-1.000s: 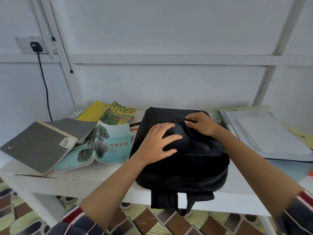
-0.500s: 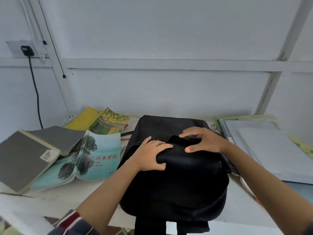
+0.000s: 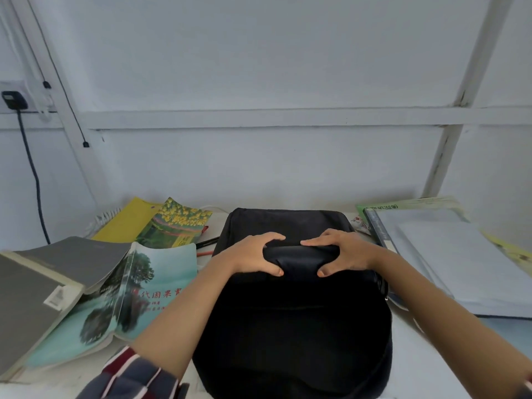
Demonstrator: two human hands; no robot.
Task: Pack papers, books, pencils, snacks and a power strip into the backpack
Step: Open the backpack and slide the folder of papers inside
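Red characters reading in part "代因果" cross the teal book (image 3: 149, 289) at the lower left of the frame, and beside it, at the centre, the black backpack (image 3: 293, 326) lies on the white table (image 3: 426, 355), left hand (image 3: 253, 254) and right hand (image 3: 342, 253) both gripping its raised top fold, fingers curled over, thumbs beneath

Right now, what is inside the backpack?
Cannot tell: the backpack shows only black fabric, no opening. The left hand and right hand pinch a fold on top. The teal book and paper stack lie outside, beside it.
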